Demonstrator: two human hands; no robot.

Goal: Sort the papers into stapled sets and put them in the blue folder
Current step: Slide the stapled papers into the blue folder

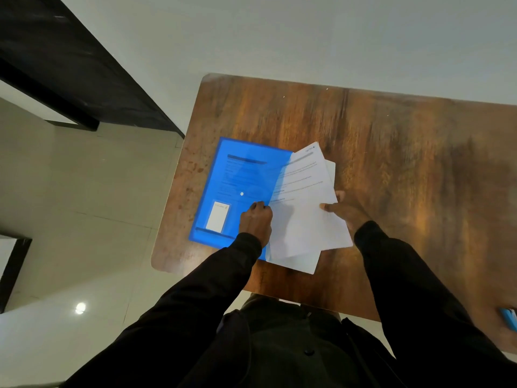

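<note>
While the blue folder (237, 175) lies flat near the left end of the wooden worktop (391, 130), a fanned bundle of papers (305, 225) sits partly inside it, with the left portion tucked under the translucent cover and the rest sticking out past the folder's right edge onto the wood. Printed lines show on the top sheet, and fainter print shows through the blue cover. At least two sheets are splayed at different angles, their corners spread apart at the far and near ends.

The left hand (256, 219) rests on the folder at its right edge, right where the papers enter. Its grip is narrow, fingers curled down and holding the cover's edge. The right hand (342, 210) has the papers in its grip at their right side: the thumb lies on top of the top sheet and the fingers are underneath, mostly hidden. Both arms wear black sleeves (419, 275).

A white label card (217, 217) sits in a pocket at the folder's near left corner, and a small white dot (242, 194) marks the cover's middle. A small blue object (509, 317) lies at the worktop's near right edge, cut off by the frame; I cannot tell what it is. Pale floor tiles (84, 205) lie to the left.
</note>
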